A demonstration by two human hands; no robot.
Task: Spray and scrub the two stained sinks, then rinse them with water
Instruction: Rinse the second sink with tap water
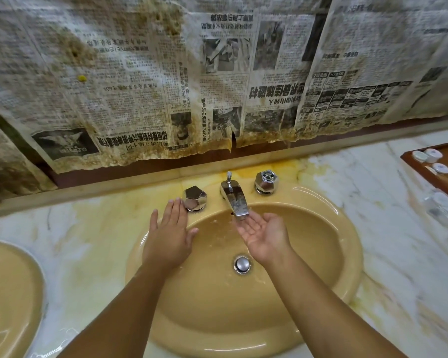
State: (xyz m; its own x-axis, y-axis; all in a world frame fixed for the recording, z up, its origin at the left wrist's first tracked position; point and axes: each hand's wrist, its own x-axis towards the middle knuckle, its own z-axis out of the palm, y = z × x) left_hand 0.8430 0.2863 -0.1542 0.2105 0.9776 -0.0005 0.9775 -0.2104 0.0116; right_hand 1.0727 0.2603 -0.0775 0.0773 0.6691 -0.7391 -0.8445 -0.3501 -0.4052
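My left hand [170, 236]: fingers straight, palm down over the upper-left rim of the basin, tips just beside the left faceted chrome knob [195, 198]; my right hand [265, 233]: palm up, fingers relaxed and holding nothing, right under the chrome spout [234, 200], which overlaps my fingertips. Around them: second knob [266, 182] right of the spout, metal drain stopper [242, 264] between my wrists, stained newspaper [217, 73] across the top of the frame, wooden tray [445, 171] at the right edge. Sinks: tan sink [347, 228] at centre, wet and glossy, yellow stains spreading over the marble counter [398, 254] around it; second sink [11, 293] cut off at lower left.
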